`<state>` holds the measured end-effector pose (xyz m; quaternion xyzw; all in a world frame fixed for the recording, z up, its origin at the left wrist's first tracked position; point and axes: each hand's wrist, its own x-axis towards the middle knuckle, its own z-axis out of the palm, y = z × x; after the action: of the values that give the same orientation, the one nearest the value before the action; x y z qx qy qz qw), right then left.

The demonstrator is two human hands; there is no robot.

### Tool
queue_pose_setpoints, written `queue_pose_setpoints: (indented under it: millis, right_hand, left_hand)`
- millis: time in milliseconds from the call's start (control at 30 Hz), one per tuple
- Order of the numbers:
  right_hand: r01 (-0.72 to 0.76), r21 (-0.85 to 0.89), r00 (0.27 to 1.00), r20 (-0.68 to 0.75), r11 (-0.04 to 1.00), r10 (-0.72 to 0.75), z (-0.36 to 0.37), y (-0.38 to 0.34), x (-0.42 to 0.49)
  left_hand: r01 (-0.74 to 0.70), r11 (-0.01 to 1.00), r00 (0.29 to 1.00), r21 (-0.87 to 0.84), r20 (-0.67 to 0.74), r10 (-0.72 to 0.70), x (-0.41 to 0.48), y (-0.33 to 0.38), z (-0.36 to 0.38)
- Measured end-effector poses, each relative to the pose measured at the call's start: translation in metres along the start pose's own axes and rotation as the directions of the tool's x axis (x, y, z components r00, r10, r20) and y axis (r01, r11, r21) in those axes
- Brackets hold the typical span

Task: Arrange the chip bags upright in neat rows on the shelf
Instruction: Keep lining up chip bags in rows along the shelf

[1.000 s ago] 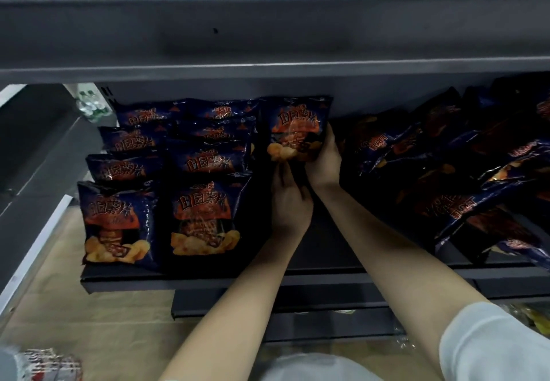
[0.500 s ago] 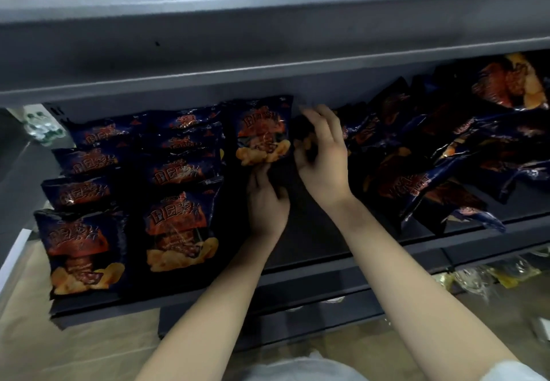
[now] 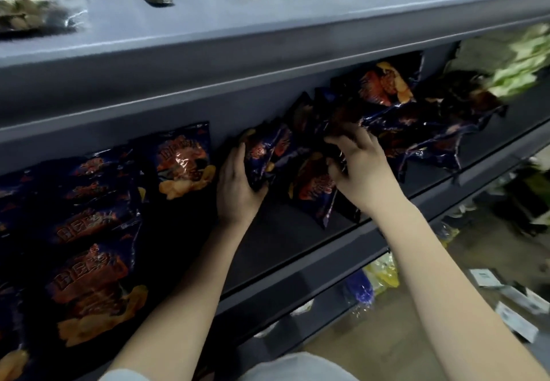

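A grey shelf point(image 3: 297, 288) ran across the whole view, and an upper shelf point(image 3: 238, 23) above it carried silvery packets point(image 3: 38, 2). At the left of the grey shelf, dark blue chip bags stood upright in rows point(image 3: 89, 225), front faces outward, with one upright bag point(image 3: 183, 160) at the back just beside the rows' right edge. To the right, a loose heap of bags point(image 3: 416, 124) lay tumbled and overlapping against the back wall. A bare strip of board lay between rows and heap, and both forearms reached across it.

The left hand point(image 3: 235, 190) gripped a chip bag point(image 3: 265, 154) at the heap's left end, its fingers point(image 3: 238, 157) pressed together along the bag's left side and the thumb curled under its lower edge. The bag leaned to the right. The right hand point(image 3: 366, 172) was at the heap's near edge, just above a tilted bag point(image 3: 315, 184). Its fingers point(image 3: 342, 142) were curled, but blur hid whether they pinched a bag or only touched it.
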<state>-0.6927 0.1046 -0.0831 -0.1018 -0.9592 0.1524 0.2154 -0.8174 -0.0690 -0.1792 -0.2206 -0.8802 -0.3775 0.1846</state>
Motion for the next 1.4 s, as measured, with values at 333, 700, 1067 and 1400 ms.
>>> queue_pose_setpoints:
  millis: [333,700,1067,1400]
  right_hand:
    - [0.045,0.068,0.999,0.005,0.997,-0.045,0.012,-0.003,-0.01]
    - [-0.077,0.731,0.973,0.205,0.678,-0.111,0.024,-0.082,0.009]
    - [-0.292,0.886,0.835,0.419,0.36,-0.356,0.079,-0.112,-0.025]
    - [-0.001,0.724,0.998,-0.038,0.69,0.041,0.08,-0.128,-0.051]
  left_hand:
    - [-0.039,0.99,0.939,-0.138,-0.344,-0.011,0.008,0.011,-0.048]
    - [0.092,0.903,0.925,-0.419,-0.299,-0.233,-0.013,0.014,-0.158]
    - [0.219,0.854,0.914,-0.471,-0.207,-0.349,-0.07,0.0,-0.172]
    - [0.293,0.789,0.906,-0.54,-0.106,-0.409,-0.123,0.05,-0.136]
